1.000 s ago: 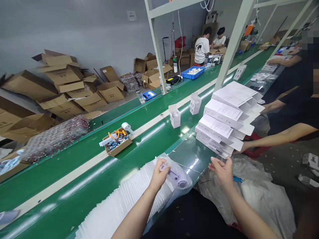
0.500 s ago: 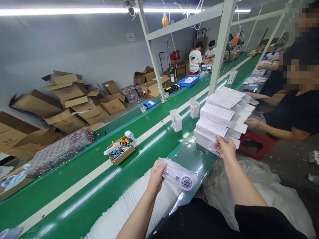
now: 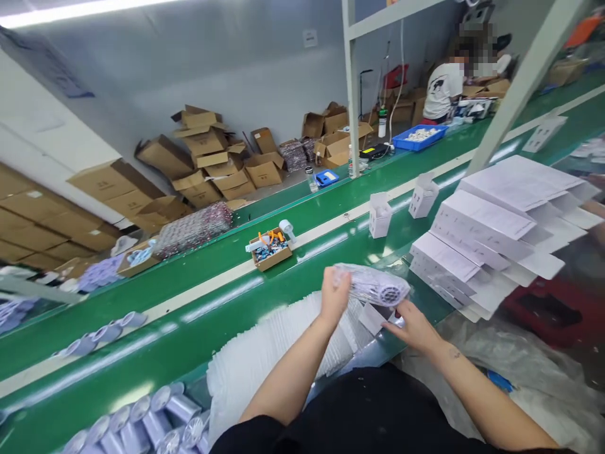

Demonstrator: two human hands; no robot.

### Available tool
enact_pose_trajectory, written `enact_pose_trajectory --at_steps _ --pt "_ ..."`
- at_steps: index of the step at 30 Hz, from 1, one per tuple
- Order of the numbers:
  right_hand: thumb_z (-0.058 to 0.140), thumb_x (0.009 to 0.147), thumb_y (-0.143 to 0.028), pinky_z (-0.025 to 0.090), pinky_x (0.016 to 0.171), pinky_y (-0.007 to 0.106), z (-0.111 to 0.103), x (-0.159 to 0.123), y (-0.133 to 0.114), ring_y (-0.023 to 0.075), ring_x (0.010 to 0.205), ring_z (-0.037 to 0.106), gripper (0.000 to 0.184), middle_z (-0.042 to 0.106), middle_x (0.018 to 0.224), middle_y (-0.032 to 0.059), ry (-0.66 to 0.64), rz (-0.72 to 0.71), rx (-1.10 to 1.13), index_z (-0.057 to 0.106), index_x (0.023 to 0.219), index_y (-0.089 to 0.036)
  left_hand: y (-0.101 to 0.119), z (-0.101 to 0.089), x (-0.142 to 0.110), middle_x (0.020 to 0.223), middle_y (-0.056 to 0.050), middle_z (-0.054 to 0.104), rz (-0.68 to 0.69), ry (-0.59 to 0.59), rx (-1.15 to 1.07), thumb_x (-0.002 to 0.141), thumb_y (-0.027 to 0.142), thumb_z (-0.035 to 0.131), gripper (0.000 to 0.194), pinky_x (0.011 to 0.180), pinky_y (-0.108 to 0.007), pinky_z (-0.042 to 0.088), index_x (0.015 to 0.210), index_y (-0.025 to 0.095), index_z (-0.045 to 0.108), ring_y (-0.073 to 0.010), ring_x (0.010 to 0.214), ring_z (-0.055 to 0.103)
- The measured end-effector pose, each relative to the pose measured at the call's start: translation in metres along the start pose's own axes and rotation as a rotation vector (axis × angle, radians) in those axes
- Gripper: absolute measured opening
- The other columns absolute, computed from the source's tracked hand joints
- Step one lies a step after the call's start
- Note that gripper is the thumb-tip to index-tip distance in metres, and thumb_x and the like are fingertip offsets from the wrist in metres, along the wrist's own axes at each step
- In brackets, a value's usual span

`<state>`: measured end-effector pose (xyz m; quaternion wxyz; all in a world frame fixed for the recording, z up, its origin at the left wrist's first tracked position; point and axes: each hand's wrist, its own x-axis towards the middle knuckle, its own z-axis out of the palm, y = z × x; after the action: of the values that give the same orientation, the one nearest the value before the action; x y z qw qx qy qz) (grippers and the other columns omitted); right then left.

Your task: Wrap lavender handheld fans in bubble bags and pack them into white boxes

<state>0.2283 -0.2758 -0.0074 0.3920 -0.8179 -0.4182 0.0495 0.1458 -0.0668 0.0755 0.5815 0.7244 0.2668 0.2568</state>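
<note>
My left hand (image 3: 334, 295) is closed round the handle end of a lilac handheld fan (image 3: 378, 285) in a clear plastic bag, its round grille pointing right. Just below the fan's head, my right hand (image 3: 414, 326) grips a small white box (image 3: 372, 319). Most of that box is hidden behind the fan and my fingers, so I cannot tell whether the two touch. Under my hands lies a row of white foam-like sleeves (image 3: 278, 337). Stacked flat white boxes (image 3: 491, 221) with open flaps stand to the right.
Two upright white boxes (image 3: 380, 215) stand on the green conveyor belt (image 3: 198, 321). A cardboard tray (image 3: 274, 258) of small parts sits further left. Several lilac fans (image 3: 142, 422) lie at lower left. A metal post (image 3: 524, 88) rises beyond the stack. A co-worker (image 3: 442, 91) sits across the line.
My right hand has left the stacked boxes and come in beside the fan with a white box. The fan is raised slightly in my left hand. My view has turned left.
</note>
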Motion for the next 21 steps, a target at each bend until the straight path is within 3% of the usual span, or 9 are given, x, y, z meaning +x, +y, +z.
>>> enact_pose_trajectory --at_steps 2,4,7,9,12,15,18,21 --pt "0.063 0.075 -0.042 0.046 0.082 0.041 0.017 0.002 0.011 0.0244 0.09 0.053 0.028 0.051 0.091 0.0074 0.049 -0.001 0.02 0.056 0.094 -0.022 -0.012 0.004 -0.012 0.084 -0.004 0.047 0.237 -0.071 0.365 0.075 0.033 0.056 0.018 0.073 -0.03 0.043 0.08 0.019 0.046 -0.0174 0.081 0.05" --pt "0.064 0.074 -0.042 0.046 0.085 0.041 0.026 -0.001 0.019 0.0238 0.092 0.052 0.031 0.045 0.096 0.0073 0.097 0.013 0.017 0.055 0.096 -0.022 -0.014 -0.001 -0.026 0.088 -0.006 0.048 0.392 -0.254 0.69 0.074 0.028 0.056 0.014 0.074 -0.033 0.044 0.082 0.019 0.049 -0.0199 0.084 0.05" --pt "0.065 0.073 -0.04 0.047 0.087 0.043 0.032 -0.011 0.024 0.0243 0.096 0.052 0.032 0.04 0.104 0.0081 0.102 -0.004 0.008 0.053 0.098 -0.023 0.009 -0.005 -0.037 0.098 -0.009 0.049 0.481 -0.562 0.992 0.074 0.025 0.057 0.019 0.071 -0.034 0.046 0.092 0.02 0.051 -0.0234 0.089 0.051" --pt "0.064 0.075 -0.037 0.046 0.09 0.045 0.036 -0.016 0.025 0.0266 0.105 0.05 0.035 0.035 0.117 0.0107 0.112 -0.049 0.027 0.049 0.103 -0.024 0.03 0.005 -0.034 0.102 -0.01 0.049 0.488 -0.673 1.083 0.074 0.026 0.058 0.024 0.069 -0.035 0.047 0.097 0.019 0.052 -0.0255 0.091 0.052" --pt "0.063 0.077 -0.034 0.044 0.093 0.048 0.041 -0.014 0.028 0.0297 0.117 0.045 0.044 0.031 0.129 0.0146 0.082 -0.145 0.087 0.039 0.114 -0.024 0.047 0.033 -0.019 0.098 -0.01 0.051 0.429 -0.738 1.149 0.076 0.024 0.057 0.023 0.068 -0.035 0.047 0.097 0.016 0.055 -0.0246 0.085 0.055" --pt "0.062 0.078 -0.034 0.045 0.092 0.048 0.045 -0.007 0.037 0.0305 0.119 0.046 0.053 0.036 0.129 0.0169 0.021 -0.148 0.151 0.032 0.12 -0.023 0.035 0.051 -0.013 0.099 -0.011 0.052 0.471 -0.715 1.167 0.081 0.022 0.052 0.021 0.072 -0.035 0.046 0.1 0.015 0.056 -0.0246 0.089 0.056" --pt "0.065 0.075 -0.036 0.049 0.086 0.046 0.044 0.0 0.046 0.0306 0.114 0.05 0.054 0.04 0.127 0.0178 0.03 -0.097 0.218 0.033 0.117 -0.022 0.009 0.05 -0.025 0.106 -0.014 0.055 0.622 -0.73 1.117 0.087 0.033 0.048 0.029 0.084 -0.039 0.042 0.108 0.014 0.054 -0.0266 0.102 0.052" --pt "0.067 0.072 -0.036 0.047 0.088 0.047 0.04 0.005 0.048 0.0301 0.111 0.052 0.054 0.044 0.126 0.0167 -0.04 -0.082 0.276 0.036 0.114 -0.022 -0.01 0.042 -0.04 0.113 -0.015 0.056 0.598 -0.731 1.118 0.088 0.042 0.048 0.039 0.096 -0.049 0.032 0.116 0.016 0.051 -0.0274 0.109 0.049"
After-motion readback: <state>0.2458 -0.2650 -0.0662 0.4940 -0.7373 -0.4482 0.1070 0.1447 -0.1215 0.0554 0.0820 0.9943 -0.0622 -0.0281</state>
